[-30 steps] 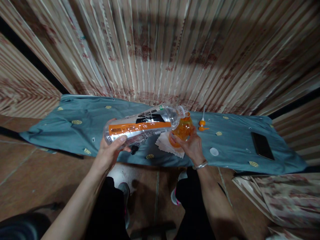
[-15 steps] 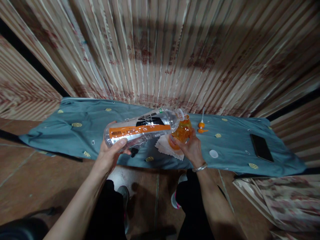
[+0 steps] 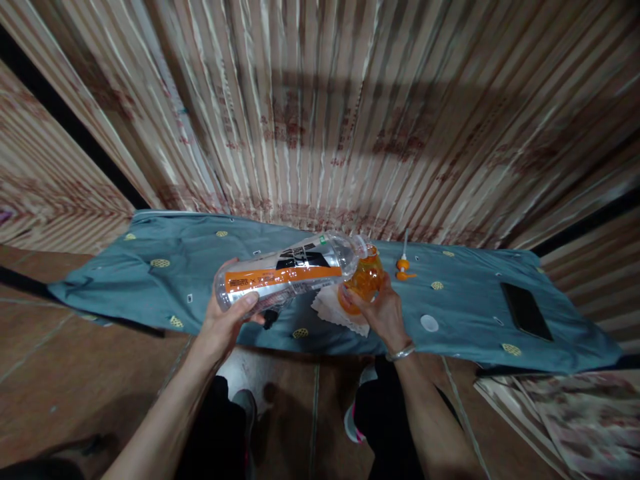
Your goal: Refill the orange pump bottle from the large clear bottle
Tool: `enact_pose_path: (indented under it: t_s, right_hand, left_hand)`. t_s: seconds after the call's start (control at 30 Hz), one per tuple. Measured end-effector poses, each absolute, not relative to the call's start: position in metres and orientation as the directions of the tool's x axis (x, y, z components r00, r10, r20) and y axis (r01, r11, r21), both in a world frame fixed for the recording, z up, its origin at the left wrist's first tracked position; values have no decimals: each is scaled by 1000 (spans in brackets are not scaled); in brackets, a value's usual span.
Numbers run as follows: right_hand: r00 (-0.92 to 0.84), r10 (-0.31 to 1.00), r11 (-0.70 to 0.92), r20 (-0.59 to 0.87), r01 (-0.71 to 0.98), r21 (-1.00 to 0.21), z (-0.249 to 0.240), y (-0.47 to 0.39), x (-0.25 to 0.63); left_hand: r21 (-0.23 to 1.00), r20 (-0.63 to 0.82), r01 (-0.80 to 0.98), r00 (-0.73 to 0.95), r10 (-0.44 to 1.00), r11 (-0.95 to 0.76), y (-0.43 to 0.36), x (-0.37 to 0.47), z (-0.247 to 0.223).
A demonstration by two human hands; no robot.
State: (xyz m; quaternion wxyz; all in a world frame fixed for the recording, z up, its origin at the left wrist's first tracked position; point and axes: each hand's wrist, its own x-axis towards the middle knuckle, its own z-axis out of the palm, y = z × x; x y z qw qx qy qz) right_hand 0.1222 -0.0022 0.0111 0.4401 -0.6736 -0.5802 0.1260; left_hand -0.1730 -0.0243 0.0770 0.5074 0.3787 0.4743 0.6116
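My left hand (image 3: 233,317) is wrapped round the base end of a large clear plastic bottle (image 3: 285,270) with an orange, black and silver label. The bottle lies tilted nearly level, its open neck at the mouth of an orange see-through bottle (image 3: 364,280). My right hand (image 3: 383,307) grips that orange bottle, which leans a little above a white scalloped cloth (image 3: 333,310). An orange pump top (image 3: 404,267) with a clear tube lies to the right. Any liquid in the clear bottle's neck is too unclear to tell.
A teal cloth (image 3: 115,273) with yellow patterns covers the narrow table. On it are a white round cap (image 3: 429,323), a dark phone (image 3: 526,311) at the right and a small black item (image 3: 270,319) by my left hand. A striped curtain (image 3: 320,113) hangs behind.
The whole scene sits slightly lower in the picture. Both hands keep their holds, and the two bottles stay mouth to mouth with almost the same tilt.
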Motion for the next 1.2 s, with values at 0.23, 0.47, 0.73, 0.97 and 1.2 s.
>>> enact_pose_path:
  t_s: [0.23,0.47,0.73,0.97,1.2]
  right_hand:
    - [324,893,32,314,649,-760,15,-3,119]
    - [328,895,17,303,653,-757,16,-5,118]
    - [315,891,28,327,680,-732,15,-5,118]
    - [301,895,42,328,675,-736,15,-5,120]
    - [316,885,48,341,669,-742,11,-4,121]
  left_hand:
    - [967,-8,-254,-159,987,-33,-24,-174,74]
    - [969,-21,-245,-177,984,-23,-25,-172,77]
    - [962,-40,-271,-181,983,-11,-28,-168,82]
    - [967,-26,-254,-207,978,-28,-30,-165,82]
    - [970,-10,-239,-208,978,-41,-31,-164,81]
